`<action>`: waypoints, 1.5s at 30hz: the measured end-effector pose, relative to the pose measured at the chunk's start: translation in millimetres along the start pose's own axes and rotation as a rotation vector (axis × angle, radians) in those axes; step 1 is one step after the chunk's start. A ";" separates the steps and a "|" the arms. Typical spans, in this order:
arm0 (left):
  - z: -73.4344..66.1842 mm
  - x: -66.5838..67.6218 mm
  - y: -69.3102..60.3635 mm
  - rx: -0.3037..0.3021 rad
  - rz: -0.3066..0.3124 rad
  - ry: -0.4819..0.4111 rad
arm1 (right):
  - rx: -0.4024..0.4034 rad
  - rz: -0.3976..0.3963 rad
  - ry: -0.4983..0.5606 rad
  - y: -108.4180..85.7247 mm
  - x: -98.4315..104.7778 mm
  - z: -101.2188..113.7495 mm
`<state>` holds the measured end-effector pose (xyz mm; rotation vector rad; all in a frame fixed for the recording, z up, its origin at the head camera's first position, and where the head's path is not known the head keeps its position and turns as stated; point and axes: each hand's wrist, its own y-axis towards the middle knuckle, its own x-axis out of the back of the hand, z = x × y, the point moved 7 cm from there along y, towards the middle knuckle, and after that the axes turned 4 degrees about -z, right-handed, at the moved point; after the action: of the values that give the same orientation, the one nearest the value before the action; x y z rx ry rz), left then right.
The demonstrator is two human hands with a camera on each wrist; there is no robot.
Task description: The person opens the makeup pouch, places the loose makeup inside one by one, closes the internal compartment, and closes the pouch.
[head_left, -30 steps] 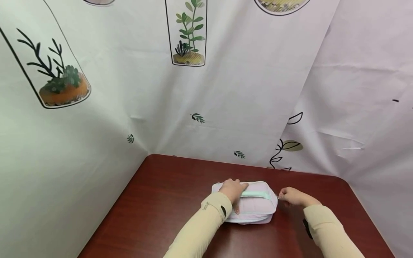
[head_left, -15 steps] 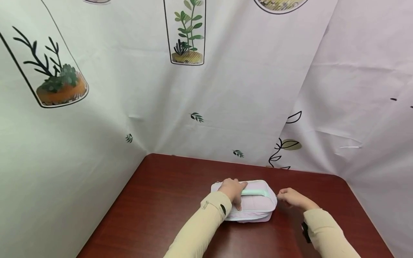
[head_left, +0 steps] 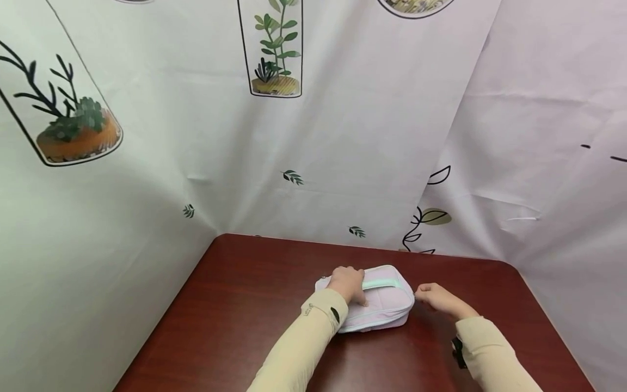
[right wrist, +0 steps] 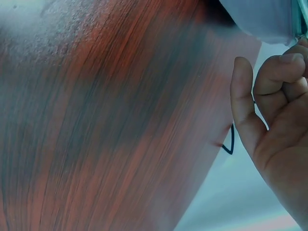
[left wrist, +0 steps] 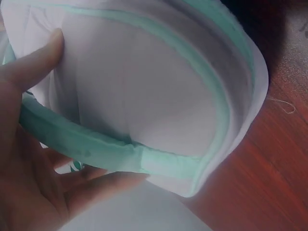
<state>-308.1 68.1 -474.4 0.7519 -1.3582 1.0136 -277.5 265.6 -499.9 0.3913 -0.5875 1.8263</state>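
Observation:
A pale pink zip pouch (head_left: 390, 300) with mint-green piping lies on the table. Across its top runs a mint handle strap (left wrist: 96, 149). My left hand (head_left: 346, 284) grips the pouch's left part; in the left wrist view the thumb (left wrist: 43, 57) presses the top panel and the other fingers lie by the strap. At the pouch's right end, my right hand (head_left: 438, 298) pinches what looks like the zipper pull, its fingers curled. That pull is mostly hidden by the fingertips. The right wrist view shows the right hand (right wrist: 284, 106) beside the pouch's corner (right wrist: 264, 19).
The reddish-brown wooden table (head_left: 235, 316) has rounded far corners. Behind it and at both sides hangs white cloth (head_left: 343, 136) printed with plants. A dark strap (head_left: 458, 353) shows at the right wrist.
The pouch has turned slightly, its right end swinging away from me. Both hands have stayed on it, the right one still pinching at the right end. The head view has shifted a little.

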 end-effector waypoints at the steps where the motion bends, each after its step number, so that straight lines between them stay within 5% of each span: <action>1: 0.5 -0.6 0.5 0.013 -0.001 -0.003 | 0.007 -0.003 -0.006 0.2 0.0 1.7; 9: 2.2 0.3 3.5 0.086 0.006 -0.012 | 0.020 -0.017 0.021 1.6 -0.4 3.4; 18: 6.1 -1.3 5.1 0.183 -0.018 -0.016 | 0.000 0.082 0.181 -0.8 -17.6 -0.8; 22: 6.9 4.6 0.0 0.212 0.017 -0.026 | -0.004 0.077 0.223 -0.2 -22.0 0.7; 45: 22.6 -8.6 -6.8 0.392 0.084 -0.206 | 0.030 0.072 0.234 12.3 -56.7 21.5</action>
<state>-310.8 43.7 -479.7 1.1238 -1.3910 1.3187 -271.3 205.9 -515.0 0.1745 -0.4174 1.9189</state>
